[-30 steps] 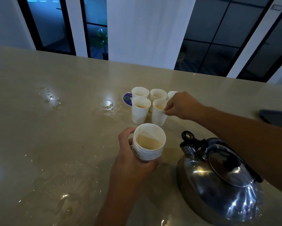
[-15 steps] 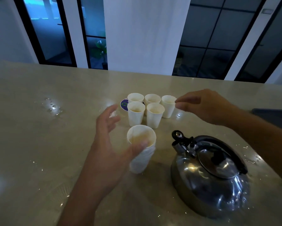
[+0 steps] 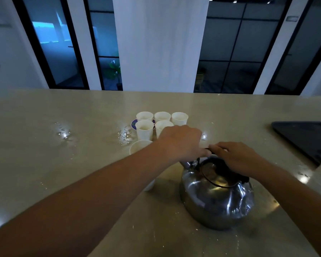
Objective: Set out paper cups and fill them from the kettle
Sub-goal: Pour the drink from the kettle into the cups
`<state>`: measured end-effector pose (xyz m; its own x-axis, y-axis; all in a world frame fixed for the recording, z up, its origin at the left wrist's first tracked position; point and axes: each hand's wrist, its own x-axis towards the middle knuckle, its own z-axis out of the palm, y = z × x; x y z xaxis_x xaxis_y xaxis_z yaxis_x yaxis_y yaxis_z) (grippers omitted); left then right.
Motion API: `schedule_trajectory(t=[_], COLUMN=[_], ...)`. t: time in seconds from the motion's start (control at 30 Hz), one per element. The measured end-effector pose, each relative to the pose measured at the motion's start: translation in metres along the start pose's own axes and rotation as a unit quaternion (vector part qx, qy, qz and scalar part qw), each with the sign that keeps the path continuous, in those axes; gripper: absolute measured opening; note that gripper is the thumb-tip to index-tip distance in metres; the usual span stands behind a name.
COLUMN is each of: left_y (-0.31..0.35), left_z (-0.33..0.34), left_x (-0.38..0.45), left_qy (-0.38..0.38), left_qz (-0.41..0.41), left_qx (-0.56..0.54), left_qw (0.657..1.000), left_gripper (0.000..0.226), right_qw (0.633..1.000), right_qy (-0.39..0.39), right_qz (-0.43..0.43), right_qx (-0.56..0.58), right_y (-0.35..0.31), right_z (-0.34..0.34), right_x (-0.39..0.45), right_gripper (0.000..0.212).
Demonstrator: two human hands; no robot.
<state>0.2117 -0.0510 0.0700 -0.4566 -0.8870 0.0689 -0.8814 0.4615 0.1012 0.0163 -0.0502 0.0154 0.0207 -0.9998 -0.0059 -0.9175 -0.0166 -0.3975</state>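
From the head view, the only one given, a beige stone counter (image 3: 44, 164) fills the lower two thirds of the frame, with dark glazed doors and a white pillar across the top. Just above the centre stand five paper cups (image 3: 144, 129) in a tight cluster, three behind and two in front, close beside one another; a round purple-rimmed disc (image 3: 133, 124) peeks out at their left. A further stack of cups (image 3: 137, 147) stands just below them, largely hidden by the left forearm that crosses in front.

The steel kettle (image 3: 216, 191) sits at lower centre-right, its black handle arching over the lid. The left hand (image 3: 180, 143) reaches across from the lower left, knuckles up and fingers curled downward near the spout end of the handle; whether it grips anything cannot be told, since its fingertips are hidden. The right hand (image 3: 237, 157) lies over the handle with fingers bent along it, apparently taking hold, though a full wrap is not plainly visible.

Small puddles (image 3: 125, 136) glint left of the cups, and a dark tray (image 3: 304, 138) lies at the right edge.

The step in hand looks like taking up the kettle to pour. The next move likely calls for a firm grasp on the handle, a steady lift and a slow tilt of the spout over one cup, since the light cups stand crowded together.
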Motion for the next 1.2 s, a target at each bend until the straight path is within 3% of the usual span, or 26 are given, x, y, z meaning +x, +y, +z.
schedule_trajectory(t=[0.23, 0.4, 0.53, 0.7, 0.87, 1.2], left_y=[0.014, 0.009, 0.007, 0.007, 0.005, -0.005], left_z=[0.016, 0.015, 0.015, 0.013, 0.014, 0.002], left_x=[0.02, 0.024, 0.023, 0.025, 0.025, 0.033], left_qy=[-0.013, -0.007, -0.013, -0.03, -0.04, -0.1], left_qz=[0.045, 0.059, 0.07, 0.082, 0.082, 0.099], left_qx=[0.131, 0.128, 0.09, 0.037, 0.01, -0.019], left_qw=[0.99, 0.99, 0.993, 0.995, 0.996, 0.99], left_gripper=[0.036, 0.025, 0.019, 0.023, 0.02, 0.021], right_qw=[0.998, 0.983, 0.954, 0.97, 0.994, 0.994], right_qy=[0.033, 0.062, 0.008, -0.027, -0.005, -0.087], right_qz=[-0.022, -0.028, -0.011, -0.004, -0.032, -0.019], right_qx=[0.047, 0.168, 0.299, 0.242, 0.102, 0.065], right_y=[0.007, -0.003, -0.006, -0.015, -0.025, -0.038], right_z=[0.004, -0.007, -0.016, -0.02, -0.023, -0.037], right_x=[-0.006, -0.013, -0.019, -0.025, -0.027, -0.025], right_gripper=[0.028, 0.026, 0.027, 0.036, 0.043, 0.046])
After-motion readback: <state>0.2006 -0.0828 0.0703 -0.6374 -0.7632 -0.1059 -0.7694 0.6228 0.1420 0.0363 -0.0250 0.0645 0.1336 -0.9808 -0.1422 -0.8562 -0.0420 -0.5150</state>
